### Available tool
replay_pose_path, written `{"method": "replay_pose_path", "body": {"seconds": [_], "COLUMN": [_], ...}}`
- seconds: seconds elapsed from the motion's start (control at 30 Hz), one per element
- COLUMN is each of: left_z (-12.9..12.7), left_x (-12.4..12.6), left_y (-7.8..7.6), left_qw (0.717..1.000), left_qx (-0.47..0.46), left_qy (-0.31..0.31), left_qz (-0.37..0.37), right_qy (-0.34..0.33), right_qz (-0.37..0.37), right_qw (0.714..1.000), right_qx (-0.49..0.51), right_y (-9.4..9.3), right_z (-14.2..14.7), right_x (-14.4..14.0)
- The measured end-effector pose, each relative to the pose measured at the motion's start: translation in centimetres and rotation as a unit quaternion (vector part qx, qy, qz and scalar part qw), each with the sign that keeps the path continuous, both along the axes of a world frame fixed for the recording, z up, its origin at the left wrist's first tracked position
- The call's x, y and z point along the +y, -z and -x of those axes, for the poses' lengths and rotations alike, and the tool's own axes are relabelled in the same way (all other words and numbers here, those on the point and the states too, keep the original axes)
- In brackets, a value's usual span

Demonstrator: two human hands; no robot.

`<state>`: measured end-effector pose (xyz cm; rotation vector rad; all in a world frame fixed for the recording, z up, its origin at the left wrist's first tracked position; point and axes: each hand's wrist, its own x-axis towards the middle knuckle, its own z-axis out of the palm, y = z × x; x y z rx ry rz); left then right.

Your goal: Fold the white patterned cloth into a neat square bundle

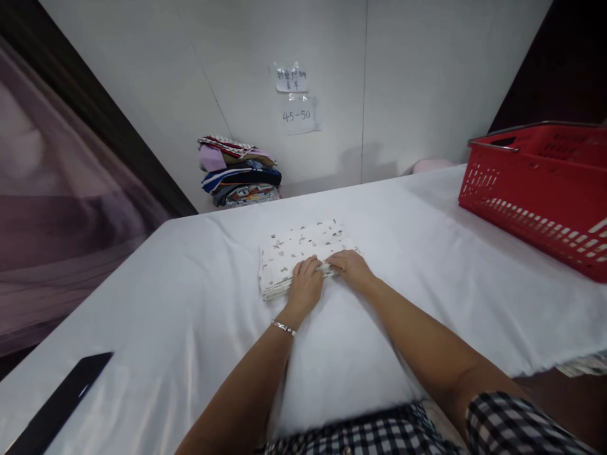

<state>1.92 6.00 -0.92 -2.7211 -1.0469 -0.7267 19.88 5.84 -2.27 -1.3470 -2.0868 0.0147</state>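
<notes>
A white cloth with small dark and brownish prints [298, 249], folded into a thick rectangle of several layers, lies flat on the white-covered table [199, 297]. At its near edge, my left hand [307, 283] is closed over the layers, fingertips on top; a silver bracelet [283, 327] circles that wrist. My right hand [353, 266] grips the same edge close to the near right corner, fingers bent over it. The two hands almost meet at the fingertips. The undersides of the layers and parts of both thumbs are hidden.
A red plastic basket [535, 189] stands at the right. Behind the table's far edge rises a pile of folded clothes [239, 174] against the wall. A dark flat object [66, 401] lies front left. Sheer pinkish netting [71, 208] hangs at the left.
</notes>
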Motion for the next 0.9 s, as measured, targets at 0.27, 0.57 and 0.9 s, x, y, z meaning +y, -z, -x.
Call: {"method": "replay_pose_path", "body": {"seconds": [0.27, 0.57, 0.9], "left_z": [0.0, 0.2, 0.3], "left_x": [0.3, 0.4, 0.7], "left_y": [0.5, 0.5, 0.7], "left_qw": [1.0, 0.998, 0.997], "left_qx": [-0.015, -0.045, -0.061], "left_qy": [-0.005, -0.001, -0.003], "left_qz": [0.017, 0.041, 0.054], "right_qy": [-0.044, -0.02, 0.054], "right_qz": [0.005, 0.029, 0.01], "right_qw": [0.999, 0.999, 0.998], "right_qx": [0.019, -0.011, 0.023], "right_y": [0.0, -0.8, -0.5], "right_z": [-0.5, -0.6, -2.2], "right_x": [-0.7, -2.1, -3.2]}}
